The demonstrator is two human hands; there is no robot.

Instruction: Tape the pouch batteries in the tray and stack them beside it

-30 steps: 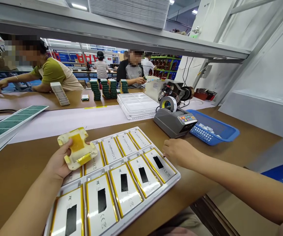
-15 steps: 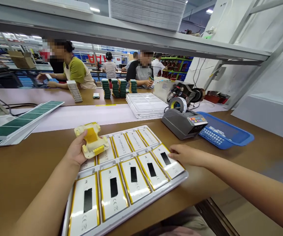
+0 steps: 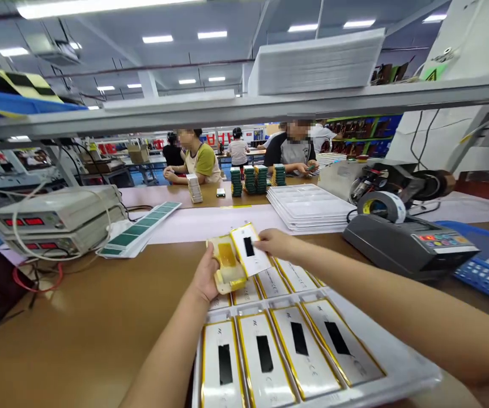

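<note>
My left hand (image 3: pixel 207 273) grips a cream-coloured plastic fixture (image 3: pixel 229 277) with amber tape across its middle and edge. In my right hand (image 3: pixel 277 245) is a flat white battery pack (image 3: pixel 256 264) with yellow edges and a black tape strip, pinched at its right side. The battery pack is tilted and overlaps the fixture's right edge; whether it touches is hard to tell. Below both hands lies a white plastic tray (image 3: pixel 409 362) with two rows of similar battery packs (image 3: pixel 265 362). The front-row packs bear black strips. The front row's right-end pocket holds no pack.
A tape dispenser (image 3: pixel 409 243) and a blue basket (image 3: pixel 488 283) stand on the right. Behind the tray are stacked white trays (image 3: pixel 307 207). Green-and-white sheets (image 3: pixel 142 229) and power supplies (image 3: pixel 57 218) are at left. A shelf beam (image 3: pixel 227 116) crosses overhead; co-workers sit beyond.
My right hand has lifted the right-end front battery pack out of the tray and brought it left to the fixture. The camera view has turned up and to the left.
</note>
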